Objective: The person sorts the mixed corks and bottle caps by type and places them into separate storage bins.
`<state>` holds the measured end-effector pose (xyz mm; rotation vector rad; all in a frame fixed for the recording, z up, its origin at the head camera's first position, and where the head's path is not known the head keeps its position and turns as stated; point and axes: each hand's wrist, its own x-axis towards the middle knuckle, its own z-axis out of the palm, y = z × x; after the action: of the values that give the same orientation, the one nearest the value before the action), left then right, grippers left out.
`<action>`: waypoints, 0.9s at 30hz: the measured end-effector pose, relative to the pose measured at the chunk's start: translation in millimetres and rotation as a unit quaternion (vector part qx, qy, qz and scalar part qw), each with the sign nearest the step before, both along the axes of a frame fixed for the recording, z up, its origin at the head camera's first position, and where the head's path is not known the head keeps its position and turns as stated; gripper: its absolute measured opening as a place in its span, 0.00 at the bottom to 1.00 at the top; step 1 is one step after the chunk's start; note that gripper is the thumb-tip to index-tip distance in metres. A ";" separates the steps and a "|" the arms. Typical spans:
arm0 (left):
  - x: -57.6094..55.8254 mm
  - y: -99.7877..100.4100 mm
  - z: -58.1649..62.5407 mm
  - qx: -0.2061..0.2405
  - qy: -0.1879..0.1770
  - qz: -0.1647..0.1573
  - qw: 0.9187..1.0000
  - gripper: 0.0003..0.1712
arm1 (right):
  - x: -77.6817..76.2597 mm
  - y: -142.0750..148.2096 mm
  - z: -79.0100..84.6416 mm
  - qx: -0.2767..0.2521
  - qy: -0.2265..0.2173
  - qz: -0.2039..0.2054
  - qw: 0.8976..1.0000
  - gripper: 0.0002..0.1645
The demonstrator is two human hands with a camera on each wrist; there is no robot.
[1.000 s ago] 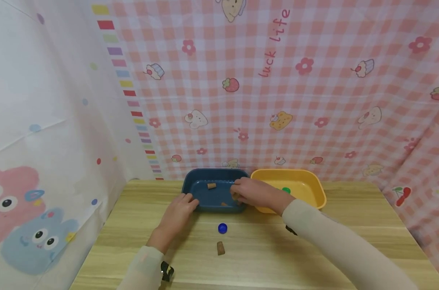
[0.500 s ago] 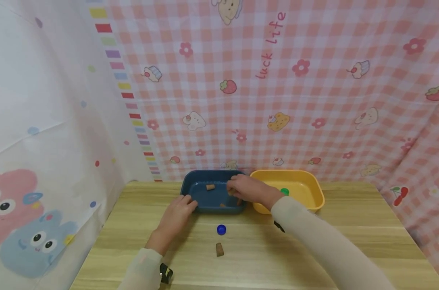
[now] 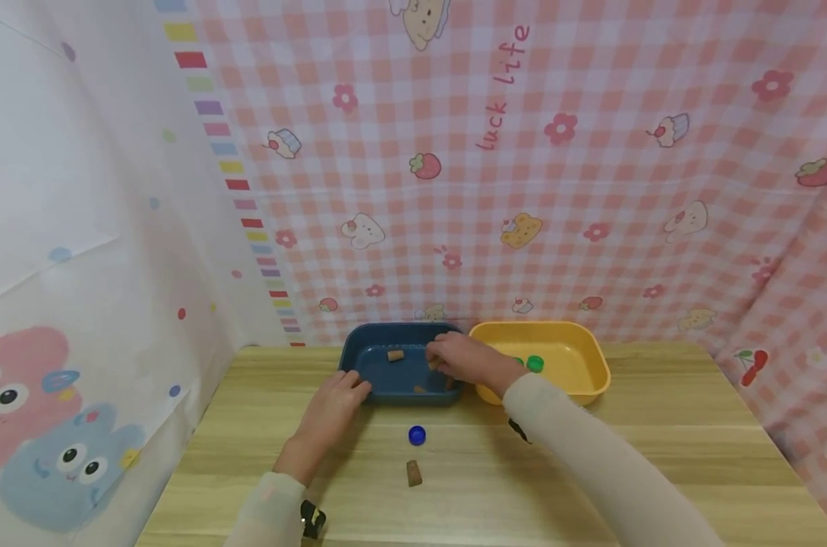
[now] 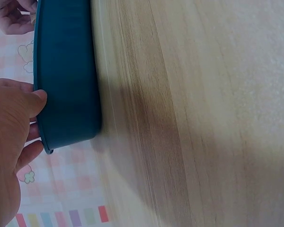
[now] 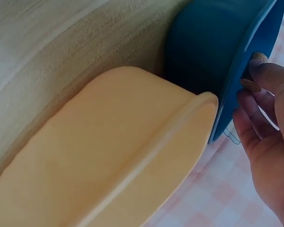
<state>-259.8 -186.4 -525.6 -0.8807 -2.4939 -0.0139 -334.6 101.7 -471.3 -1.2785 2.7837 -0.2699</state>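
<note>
In the head view my left hand (image 3: 334, 399) is at the near left corner of a dark blue plastic tray (image 3: 365, 394). The left wrist view shows its thumb (image 4: 38, 100) on the tray's outer wall and other fingers across the rim. Over the tray's right end, my right hand (image 3: 464, 357) pinches a cork stopper (image 5: 250, 85) between thumb and fingers. Another piece of cork (image 5: 259, 56) shows just past the thumb. Inside the tray lie a cork (image 3: 396, 355) near the back and more cork pieces near the front wall, partly shaded.
A yellow tray (image 3: 594, 357) stands right beside the blue one, with green bottle caps (image 3: 535, 364) in it, partly behind the right forearm. On the wooden table (image 3: 522, 494) in front lie a blue bottle cap (image 3: 417, 435) and a cork (image 3: 414, 473). A checked cloth hangs behind.
My right hand has shifted slightly left over the blue tray, its forearm swinging left too. A second green cap now peeks out beside the forearm. My left hand stays at the tray corner.
</note>
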 end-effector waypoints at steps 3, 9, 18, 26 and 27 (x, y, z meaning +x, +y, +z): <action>0.5 -0.4 0.3 0.001 -0.005 0.001 1.000 0.08 | -0.3 -2.4 -4.1 -0.001 -0.005 -0.009 1.000 0.09; 0.7 -0.4 0.3 0.008 0.002 -0.003 1.000 0.07 | 2.4 -7.7 -5.8 -0.012 -0.021 -0.019 1.000 0.09; 0.7 0.1 1.4 0.004 0.002 -0.003 1.000 0.08 | 3.3 -10.6 -7.5 0.009 -0.012 -0.034 0.999 0.10; 1.0 -0.4 0.7 0.007 0.003 -0.005 1.000 0.08 | 1.0 -9.6 -11.7 0.020 -0.009 -0.044 0.999 0.14; 0.7 -0.6 0.2 0.008 0.005 -0.006 1.000 0.08 | 1.0 -9.1 -12.0 0.019 -0.008 -0.045 0.999 0.14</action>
<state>-259.0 -187.0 -525.4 -0.8873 -2.4766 -0.0340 -333.6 92.5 -483.3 -1.1409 2.8221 -0.2303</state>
